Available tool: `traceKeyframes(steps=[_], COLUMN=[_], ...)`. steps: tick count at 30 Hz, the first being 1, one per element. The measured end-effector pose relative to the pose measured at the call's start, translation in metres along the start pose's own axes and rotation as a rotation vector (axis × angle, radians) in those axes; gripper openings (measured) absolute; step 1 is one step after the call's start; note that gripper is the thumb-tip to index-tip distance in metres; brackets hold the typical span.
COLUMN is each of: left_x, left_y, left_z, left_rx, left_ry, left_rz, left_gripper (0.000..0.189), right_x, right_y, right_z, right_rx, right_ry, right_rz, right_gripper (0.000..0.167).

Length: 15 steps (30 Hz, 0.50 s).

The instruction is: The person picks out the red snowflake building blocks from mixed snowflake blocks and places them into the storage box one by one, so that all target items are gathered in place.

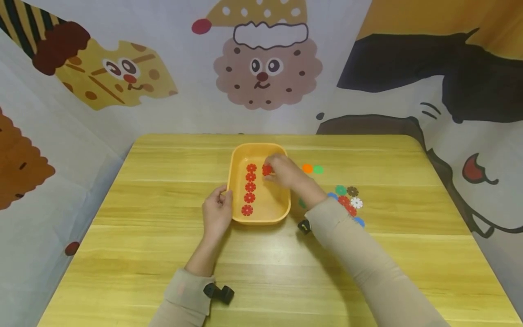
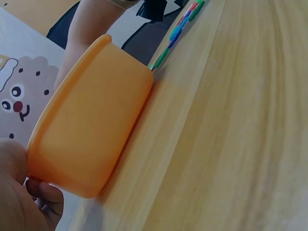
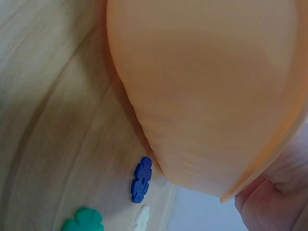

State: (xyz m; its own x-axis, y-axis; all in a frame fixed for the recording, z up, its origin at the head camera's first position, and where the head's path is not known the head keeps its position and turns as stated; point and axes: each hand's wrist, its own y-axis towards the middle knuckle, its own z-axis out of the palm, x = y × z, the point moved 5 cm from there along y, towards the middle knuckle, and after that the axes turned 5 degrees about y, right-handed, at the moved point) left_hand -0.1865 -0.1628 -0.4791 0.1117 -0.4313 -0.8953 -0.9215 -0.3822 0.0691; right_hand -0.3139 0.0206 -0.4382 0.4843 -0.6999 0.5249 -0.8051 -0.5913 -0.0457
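A yellow-orange plastic tray point(image 1: 267, 206) stands on the wooden table. Along its left half runs a column of several red, flower-shaped discs point(image 1: 250, 186). My left hand point(image 1: 216, 211) grips the tray's left rim, and in the left wrist view its curled fingers point(image 2: 48, 197) show under the rim. Reaching over the right side, my right hand point(image 1: 286, 171) pinches a red flower-shaped disc point(image 1: 266, 170) at the tray floor, right of the column's top. In the right wrist view the tray's wall point(image 3: 202, 96) hides the fingertips.
Right of the tray lies a loose group of flower-shaped discs, among them a white one point(image 1: 356, 202), a brown one point(image 1: 352, 191) and a blue one point(image 1: 359, 221). An orange disc point(image 1: 307, 168) and a light green disc point(image 1: 318, 169) lie farther back. A cartoon-printed cloth point(image 1: 188, 118) hangs behind the table.
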Motion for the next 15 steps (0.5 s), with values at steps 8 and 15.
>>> traceKeyframes(steps=[8, 15], left_x=[-0.0007, -0.0016], left_y=[-0.0006, -0.0005], left_z=[0.0003, 0.0002], left_rx=[0.000, -0.004], left_ry=[0.004, 0.014], left_rz=[-0.012, -0.016], left_gripper=[0.029, 0.029], right_x=[-0.0009, -0.0024], right_y=[0.0017, 0.0004], right_z=[0.0006, -0.0011], right_rx=[0.021, -0.018], right_ry=[-0.022, 0.027], right_rz=[-0.001, -0.029], right_gripper=[0.040, 0.038])
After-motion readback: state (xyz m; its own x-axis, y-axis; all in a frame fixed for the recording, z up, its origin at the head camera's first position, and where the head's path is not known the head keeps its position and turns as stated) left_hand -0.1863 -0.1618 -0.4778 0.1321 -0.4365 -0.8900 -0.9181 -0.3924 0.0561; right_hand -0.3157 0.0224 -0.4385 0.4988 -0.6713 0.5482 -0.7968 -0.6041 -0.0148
